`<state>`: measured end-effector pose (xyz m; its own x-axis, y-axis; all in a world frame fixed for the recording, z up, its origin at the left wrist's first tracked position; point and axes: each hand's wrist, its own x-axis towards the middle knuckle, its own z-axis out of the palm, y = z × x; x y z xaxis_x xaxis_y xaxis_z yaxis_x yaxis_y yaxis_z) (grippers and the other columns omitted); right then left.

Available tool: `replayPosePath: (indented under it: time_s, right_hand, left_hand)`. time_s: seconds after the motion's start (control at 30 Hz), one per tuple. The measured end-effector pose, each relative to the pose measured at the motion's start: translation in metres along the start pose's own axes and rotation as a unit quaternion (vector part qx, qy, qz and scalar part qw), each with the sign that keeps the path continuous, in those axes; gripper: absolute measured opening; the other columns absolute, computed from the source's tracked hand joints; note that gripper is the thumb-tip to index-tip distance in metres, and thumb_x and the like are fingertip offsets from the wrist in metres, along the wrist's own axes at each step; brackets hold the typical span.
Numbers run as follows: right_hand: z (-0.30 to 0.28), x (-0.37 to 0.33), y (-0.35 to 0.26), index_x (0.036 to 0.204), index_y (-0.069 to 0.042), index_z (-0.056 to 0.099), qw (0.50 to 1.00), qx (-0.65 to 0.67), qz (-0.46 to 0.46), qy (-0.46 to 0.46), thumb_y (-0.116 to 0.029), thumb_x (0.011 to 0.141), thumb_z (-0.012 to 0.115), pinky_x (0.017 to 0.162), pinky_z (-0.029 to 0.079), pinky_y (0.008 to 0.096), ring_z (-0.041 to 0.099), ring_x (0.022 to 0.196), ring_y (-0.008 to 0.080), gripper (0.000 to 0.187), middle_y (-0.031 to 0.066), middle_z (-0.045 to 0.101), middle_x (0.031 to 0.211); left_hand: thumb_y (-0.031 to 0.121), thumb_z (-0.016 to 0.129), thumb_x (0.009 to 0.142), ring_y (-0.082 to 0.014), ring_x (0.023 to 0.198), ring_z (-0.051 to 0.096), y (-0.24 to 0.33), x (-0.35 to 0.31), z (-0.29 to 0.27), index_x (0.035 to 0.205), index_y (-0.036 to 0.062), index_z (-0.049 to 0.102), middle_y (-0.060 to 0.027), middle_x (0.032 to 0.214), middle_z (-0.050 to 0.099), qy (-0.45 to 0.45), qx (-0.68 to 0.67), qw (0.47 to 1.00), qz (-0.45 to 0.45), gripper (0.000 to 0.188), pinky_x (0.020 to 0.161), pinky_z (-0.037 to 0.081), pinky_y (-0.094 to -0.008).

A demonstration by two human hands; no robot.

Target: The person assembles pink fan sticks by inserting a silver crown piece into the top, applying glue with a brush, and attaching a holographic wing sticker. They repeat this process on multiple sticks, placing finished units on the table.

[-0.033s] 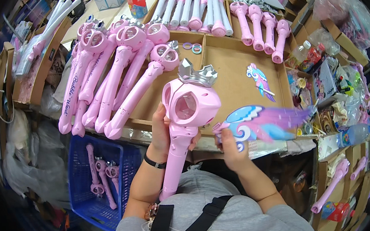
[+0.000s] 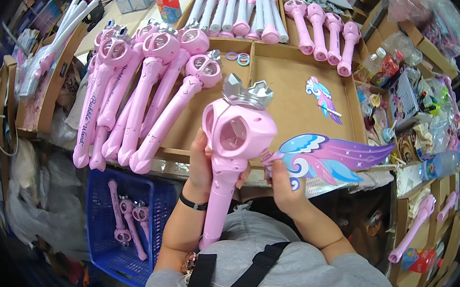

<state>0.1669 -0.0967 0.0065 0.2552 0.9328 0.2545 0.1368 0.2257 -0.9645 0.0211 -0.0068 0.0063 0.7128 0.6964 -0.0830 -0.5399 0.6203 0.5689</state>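
Note:
My left hand (image 2: 201,166) is wrapped round the neck of a pink toy wand (image 2: 224,194), held upright and slightly tilted. Its round head has an oval window and a silver crown (image 2: 248,95) on top. A purple, pink and blue wing-shaped piece (image 2: 335,157) is pinched by its narrow end in my right hand (image 2: 285,185), just right of the wand's neck. That narrow end is close beside the wand; whether they touch I cannot tell. A smaller wing piece (image 2: 323,100) lies in the cardboard tray (image 2: 284,70) beyond.
Several crowned pink wands (image 2: 147,76) lie piled at the left of the tray. White-and-pink handles (image 2: 236,14) and pink wand parts (image 2: 319,33) line its far side. A blue basket (image 2: 94,230) with wands stands lower left. Bottles and plastic clutter (image 2: 396,70) crowd the right.
The wing piece, blurred before, is now sharp, and its narrow end has come slightly nearer the wand. My left hand keeps its hold on the wand.

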Motion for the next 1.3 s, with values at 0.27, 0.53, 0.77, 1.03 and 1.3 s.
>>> replayPosePath:
  time_s: [0.27,0.53,0.77,1.03,1.3]
  right_hand:
    - [0.004,-0.009,-0.009,0.077,-0.002,0.055,0.999,-0.030,-0.002,0.031,-0.008,0.091,0.046,0.046,0.037,0.0296,0.050,0.051,0.0160,0.017,0.0051,0.050,0.059]
    - [0.005,-0.011,0.007,0.083,-0.003,0.053,0.987,-0.146,0.057,-0.040,-0.011,0.091,0.042,0.058,0.042,0.0332,0.056,0.066,0.0266,0.016,0.0120,0.055,0.068]
    - [0.003,0.008,-0.013,0.080,-0.003,0.053,0.999,-0.027,0.038,-0.009,-0.016,0.095,0.044,0.049,0.035,0.0251,0.047,0.054,0.0113,0.022,0.0022,0.050,0.063]
    - [0.015,-0.002,0.012,0.078,-0.002,0.052,0.997,-0.024,0.015,0.069,-0.011,0.094,0.045,0.049,0.036,0.0287,0.048,0.056,0.0135,0.019,0.0045,0.050,0.063]
    - [0.016,0.016,0.005,0.078,-0.002,0.052,0.999,-0.006,0.030,0.039,-0.016,0.095,0.043,0.050,0.038,0.0278,0.049,0.056,0.0133,0.023,0.0022,0.050,0.061]
  left_hand:
    - [0.078,0.041,0.073,-0.0143,0.055,0.059,-0.003,-0.014,0.012,0.111,-0.0002,0.051,-0.0096,0.073,0.061,0.029,0.198,0.979,0.024,0.088,0.045,0.049,-0.0239]
    - [0.081,0.023,0.075,-0.0147,0.045,0.055,-0.014,-0.009,0.025,0.107,-0.0002,0.051,-0.0113,0.069,0.060,0.051,0.197,0.979,-0.008,0.092,0.036,0.045,-0.0236]
    - [0.075,0.029,0.079,-0.0142,0.049,0.057,-0.008,-0.009,0.006,0.099,0.0009,0.056,-0.0092,0.068,0.060,0.104,0.199,0.974,0.017,0.082,0.041,0.048,-0.0243]
    - [0.074,0.030,0.080,-0.0138,0.050,0.058,-0.014,-0.008,0.004,0.099,0.0010,0.055,-0.0079,0.069,0.060,0.074,0.207,0.975,0.014,0.080,0.042,0.048,-0.0244]
    - [0.071,0.035,0.082,-0.0131,0.061,0.059,-0.010,-0.012,-0.009,0.114,0.0018,0.046,-0.0078,0.081,0.060,0.053,0.220,0.974,0.029,0.077,0.050,0.050,-0.0246]
